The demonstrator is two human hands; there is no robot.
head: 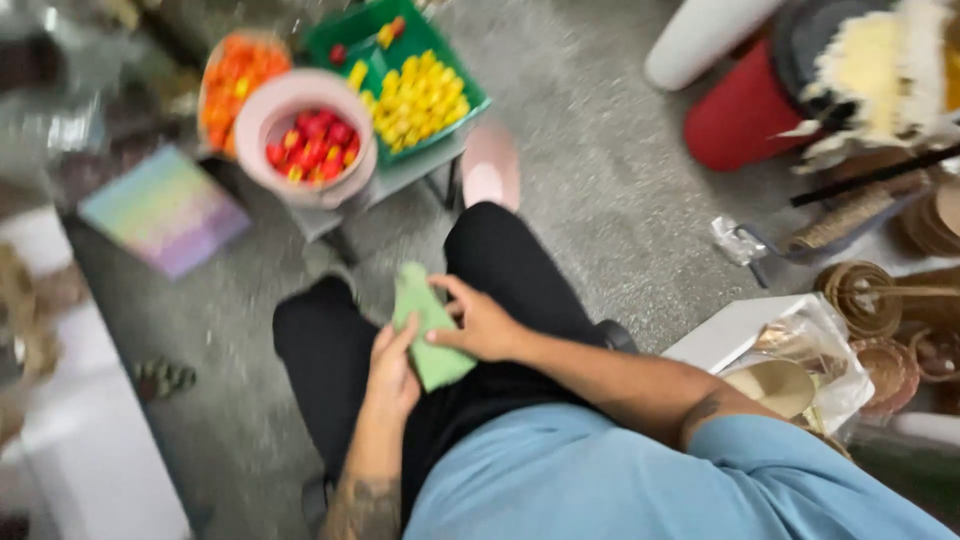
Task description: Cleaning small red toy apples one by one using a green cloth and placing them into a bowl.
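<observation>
Both hands meet over the lap: the left hand [392, 365] and the right hand [483, 322] each have fingers closed on a green cloth piece [428, 328], which lies between them above the black trousers [500, 260]. Past the knees, bare grey floor [620, 190] opens to the right. Farther off, a small surface [395, 180] carries a pink bowl of red pieces [306, 138] at its near edge, with a green tray of yellow pieces [415, 95] just beside it.
</observation>
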